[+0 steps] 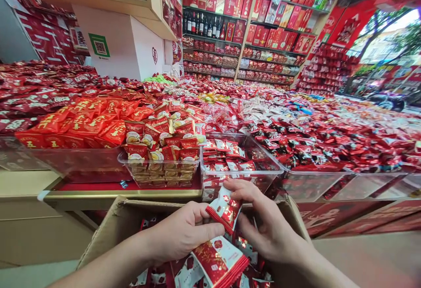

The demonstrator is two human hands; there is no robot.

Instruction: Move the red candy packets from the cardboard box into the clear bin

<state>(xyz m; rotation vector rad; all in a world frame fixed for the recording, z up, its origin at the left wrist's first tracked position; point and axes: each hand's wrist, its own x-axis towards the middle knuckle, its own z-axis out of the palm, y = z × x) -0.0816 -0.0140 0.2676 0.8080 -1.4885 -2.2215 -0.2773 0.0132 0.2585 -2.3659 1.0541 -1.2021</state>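
Note:
Red-and-white candy packets (221, 259) are gripped by my left hand (184, 233), its thumb pressed on them above the cardboard box. Another red-and-white packet (226, 207) sits between my two hands, its lower end by my left fingers. My right hand (268, 224) curls round that packet's upper right side, fingertips touching its top. More of the same packets (158, 278) lie inside the cardboard box (98, 235) under my hands. Beyond the box, a clear plastic bin (241, 173) holds similar packets in rows.
Left of that bin stands a bin of durian sweets (161, 165), then a heap of bright red packets (85, 123). Candy bins (315, 185) extend along the right. A gold-edged counter (108, 194) borders the box. Behind are shelves of bottles and red boxes (213, 1).

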